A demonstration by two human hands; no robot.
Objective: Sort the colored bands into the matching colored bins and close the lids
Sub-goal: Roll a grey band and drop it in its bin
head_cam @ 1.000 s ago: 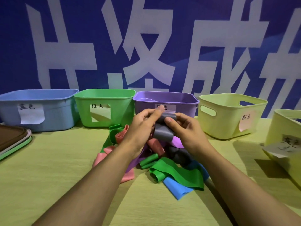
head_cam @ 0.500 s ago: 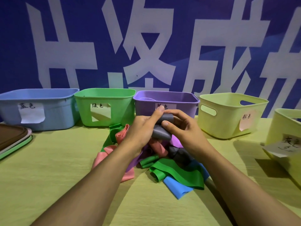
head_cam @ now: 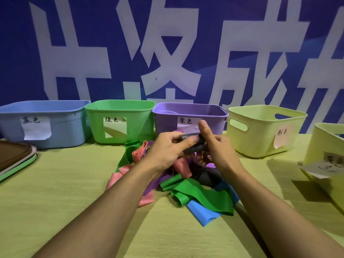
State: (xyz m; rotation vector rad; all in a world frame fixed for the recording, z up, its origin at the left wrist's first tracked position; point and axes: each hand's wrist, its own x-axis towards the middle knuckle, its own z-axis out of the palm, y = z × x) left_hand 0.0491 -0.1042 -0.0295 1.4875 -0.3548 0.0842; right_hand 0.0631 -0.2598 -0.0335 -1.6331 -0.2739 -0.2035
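Here, grey band pinched between both hands

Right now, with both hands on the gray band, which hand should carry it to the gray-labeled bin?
Probably the right hand. The gray band is pinched by both hands, but the bin whose label seems to read gray stands at the far right edge, on that hand's side. The left hand would have to cross over.

Smooth matt plastic purple bin, paper label, rubbery matt green band, cloth-covered table
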